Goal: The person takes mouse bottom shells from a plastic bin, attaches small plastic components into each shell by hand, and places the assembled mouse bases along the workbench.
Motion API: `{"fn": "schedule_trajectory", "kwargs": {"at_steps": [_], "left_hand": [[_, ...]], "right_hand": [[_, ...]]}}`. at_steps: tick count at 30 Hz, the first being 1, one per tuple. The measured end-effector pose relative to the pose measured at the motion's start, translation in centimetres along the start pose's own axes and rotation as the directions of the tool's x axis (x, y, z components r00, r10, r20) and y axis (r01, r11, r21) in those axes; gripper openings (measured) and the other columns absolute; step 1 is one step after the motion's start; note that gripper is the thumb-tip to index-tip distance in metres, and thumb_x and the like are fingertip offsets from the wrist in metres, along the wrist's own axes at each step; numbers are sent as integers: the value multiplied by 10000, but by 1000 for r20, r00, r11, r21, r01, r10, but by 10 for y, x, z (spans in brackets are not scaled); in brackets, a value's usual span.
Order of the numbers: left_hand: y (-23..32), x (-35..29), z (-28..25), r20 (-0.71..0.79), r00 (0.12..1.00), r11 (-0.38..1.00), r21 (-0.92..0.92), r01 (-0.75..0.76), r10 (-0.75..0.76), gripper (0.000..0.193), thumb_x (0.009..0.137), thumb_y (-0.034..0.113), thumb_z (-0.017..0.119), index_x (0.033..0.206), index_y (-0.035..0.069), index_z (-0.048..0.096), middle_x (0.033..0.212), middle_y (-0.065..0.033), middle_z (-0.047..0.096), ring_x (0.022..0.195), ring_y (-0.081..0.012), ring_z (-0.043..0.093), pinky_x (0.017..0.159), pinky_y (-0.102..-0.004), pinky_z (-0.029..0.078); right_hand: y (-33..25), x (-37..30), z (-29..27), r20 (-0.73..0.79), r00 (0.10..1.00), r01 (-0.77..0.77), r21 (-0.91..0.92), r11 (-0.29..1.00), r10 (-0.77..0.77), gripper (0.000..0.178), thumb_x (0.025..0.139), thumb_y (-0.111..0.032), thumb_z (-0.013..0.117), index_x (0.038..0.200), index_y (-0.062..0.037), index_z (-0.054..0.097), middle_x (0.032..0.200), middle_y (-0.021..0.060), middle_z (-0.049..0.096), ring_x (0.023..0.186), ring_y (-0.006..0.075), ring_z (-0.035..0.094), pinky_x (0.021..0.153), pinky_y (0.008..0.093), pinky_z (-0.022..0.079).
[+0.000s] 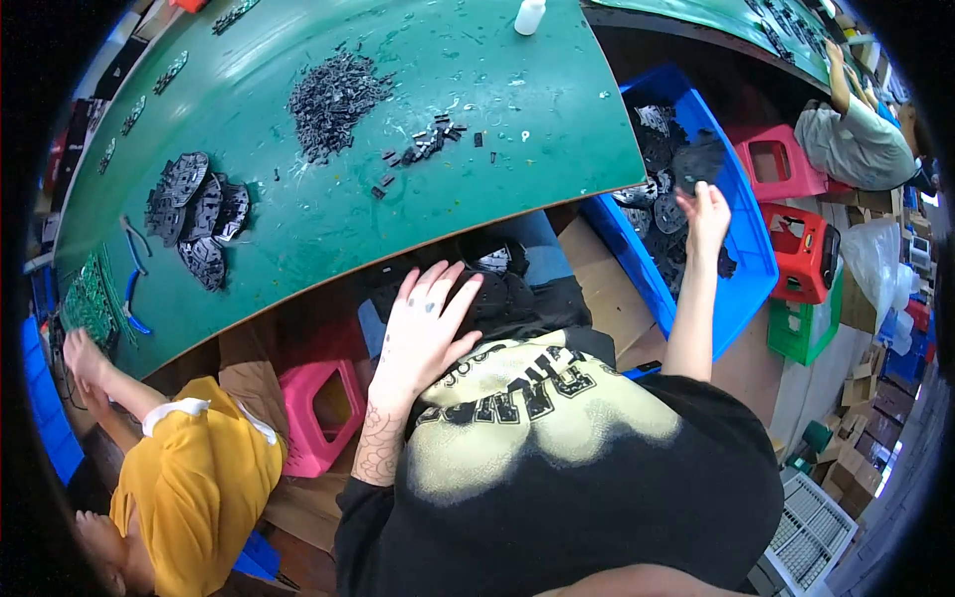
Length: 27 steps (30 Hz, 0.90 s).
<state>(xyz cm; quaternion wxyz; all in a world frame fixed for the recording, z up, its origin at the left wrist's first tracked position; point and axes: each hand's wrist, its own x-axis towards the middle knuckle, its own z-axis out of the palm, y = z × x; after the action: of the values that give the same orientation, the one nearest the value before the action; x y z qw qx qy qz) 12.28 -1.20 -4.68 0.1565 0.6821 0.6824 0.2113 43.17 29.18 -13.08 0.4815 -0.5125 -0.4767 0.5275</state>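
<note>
My left hand (pixel 422 323) lies across the black parts (pixel 502 297) gathered at my lap, just below the table's front edge, fingers straight and slightly fanned, thumb held apart, and nothing pinched between them. My right hand (pixel 707 217) is out to my right above the big blue bin (pixel 758 271), thumb and fingertips drawn narrow beside a dark, blurred part (pixel 699 159); I cannot tell whether I grip it. The edge of the green table (pixel 328 234) slants across in front of me, rising to a corner on my right that comes up against the bin's near side, so my right forearm has its room beyond that corner, over the bin's open top. Between that edge and the loose small black pieces (pixel 428 147) runs a strip of green surface, and more of it separates the dense dark heap (pixel 336 99) from the stack of black plates (pixel 199 211) to the left. Inside the bin, plates and rounded parts lie jumbled, mostly black, some with pale silvery faces, leaving much of the right-hand wall showing. Outside it stand a pink stool (pixel 781 164), a red stool (pixel 796 257) and a green crate (pixel 811 328), close together. To my left, near the table's end, a co-worker in a yellow top (pixel 204 478) has a hand beside a pile of green strips (pixel 95 298), with blue-handled pliers (pixel 136 284) just next to it.
</note>
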Motion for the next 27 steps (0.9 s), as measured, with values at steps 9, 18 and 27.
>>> {"fn": "schedule_trajectory", "kwargs": {"at_steps": [9, 18, 27], "left_hand": [[-6, -10, 27, -88, 992, 980, 185, -72, 90, 547, 669, 27, 575, 1212, 34, 508, 832, -39, 506, 824, -206, 520, 892, -394, 417], [3, -45, 2, -362, 892, 726, -685, -58, -270, 296, 567, -72, 613, 790, 105, 693, 1200, -91, 485, 1210, -271, 387, 1046, -450, 276], [-3, -80, 1, 217, 956, -140, -971, 192, -197, 471, 673, -64, 463, 1140, -25, 505, 1121, -89, 528, 1082, -183, 509, 946, -307, 394]], "right_hand": [[101, 69, -32, -87, 925, -379, -270, 885, 369, 314, 821, -163, 665, 888, 133, 583, 802, 219, 650, 684, 268, 675, 568, 296, 570], [-128, -16, 136, 87, 806, 570, -384, 726, -586, 188, 863, -115, 605, 1004, -16, 680, 798, 9, 652, 633, 42, 513, 552, 173, 382], [-125, -101, 355, 931, 74, 831, 140, 539, -357, 121, 767, -145, 654, 833, -49, 686, 785, 95, 617, 742, 264, 601, 679, 332, 479]]}}
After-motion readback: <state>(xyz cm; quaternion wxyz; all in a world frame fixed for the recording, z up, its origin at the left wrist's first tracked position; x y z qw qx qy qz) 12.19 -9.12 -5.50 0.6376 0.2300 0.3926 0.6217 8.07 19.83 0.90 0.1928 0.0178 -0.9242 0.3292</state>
